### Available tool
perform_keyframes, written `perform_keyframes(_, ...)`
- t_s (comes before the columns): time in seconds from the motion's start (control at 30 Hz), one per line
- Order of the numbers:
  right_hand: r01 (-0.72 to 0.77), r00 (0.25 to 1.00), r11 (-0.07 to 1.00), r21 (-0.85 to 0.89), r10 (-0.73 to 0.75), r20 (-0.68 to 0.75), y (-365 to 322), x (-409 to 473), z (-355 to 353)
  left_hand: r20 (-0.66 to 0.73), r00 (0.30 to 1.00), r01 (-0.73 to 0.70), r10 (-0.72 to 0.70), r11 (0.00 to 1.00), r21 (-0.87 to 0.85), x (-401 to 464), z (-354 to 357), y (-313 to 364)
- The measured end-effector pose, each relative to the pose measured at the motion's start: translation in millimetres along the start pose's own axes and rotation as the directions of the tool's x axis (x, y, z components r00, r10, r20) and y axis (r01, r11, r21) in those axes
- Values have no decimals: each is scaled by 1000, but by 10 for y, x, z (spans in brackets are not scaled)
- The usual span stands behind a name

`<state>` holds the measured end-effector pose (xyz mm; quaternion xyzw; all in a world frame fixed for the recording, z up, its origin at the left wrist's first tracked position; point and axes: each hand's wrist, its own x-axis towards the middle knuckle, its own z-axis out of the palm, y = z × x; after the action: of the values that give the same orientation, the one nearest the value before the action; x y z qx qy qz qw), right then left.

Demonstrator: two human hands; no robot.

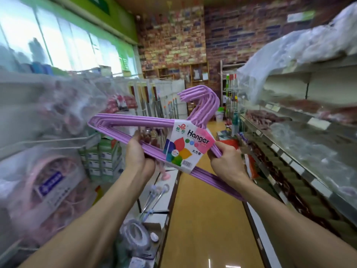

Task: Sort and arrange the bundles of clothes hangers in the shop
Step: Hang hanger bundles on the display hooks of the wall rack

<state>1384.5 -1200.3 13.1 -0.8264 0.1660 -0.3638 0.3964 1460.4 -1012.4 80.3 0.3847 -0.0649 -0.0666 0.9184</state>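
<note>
A bundle of purple clothes hangers (pixel 133 121) is held up in the aisle, tilted, its hooks pointing up and to the right. A white paper label (pixel 188 146) reading "Hanger" wraps its middle. My left hand (pixel 138 154) grips the bundle's lower bar left of the label. My right hand (pixel 225 160) grips the sloping bar just right of the label. The bundle's right end runs down behind my right forearm.
Shelves (pixel 289 157) on the right carry goods in plastic wrap. On the left, racks hold bagged pink goods (pixel 56 182) and hanging items. A yellow floor (pixel 204 219) runs down the aisle toward a brick-pattern wall (pixel 173 39).
</note>
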Motion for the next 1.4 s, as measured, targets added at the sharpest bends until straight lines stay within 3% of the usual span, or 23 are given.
perform_keyframes(0.3, 155, 967, 972, 179, -186, 173, -433, -234, 118, -171, 957, -224, 234, 971, 79, -740, -290, 553)
perform_keyframes(0.53, 252, 886, 926, 280, -337, 320, -730, -607, 256, -347, 840, -399, 416, 909, 122, -1446, -602, 809)
perform_keyframes(0.73, 262, 779, 872, 414, -444, 443, -1209, -1128, 425, -459, 667, -537, 588, 805, 251, -2173, -867, 1166)
perform_keyframes(0.93, 271, 680, 787, 554, -563, 469, -1904, -1796, 618, -502, 461, -634, 732, 667, 391, -2991, -1133, 1722)
perform_keyframes(1.1, 246, 543, 729, 638, -650, 532, -2547, -2498, 679, -523, 299, -680, 798, 562, 470, -3857, -1344, 2165)
perform_keyframes(1.3, 236, 421, 608, 758, -767, 484, -3384, -3602, 627, -543, 95, -686, 834, 450, 571, -5081, -1677, 2758)
perform_keyframes(1.4, 197, 371, 575, 794, -793, 483, -3747, -4098, 533, -545, 37, -679, 838, 421, 602, -5632, -1792, 3010)
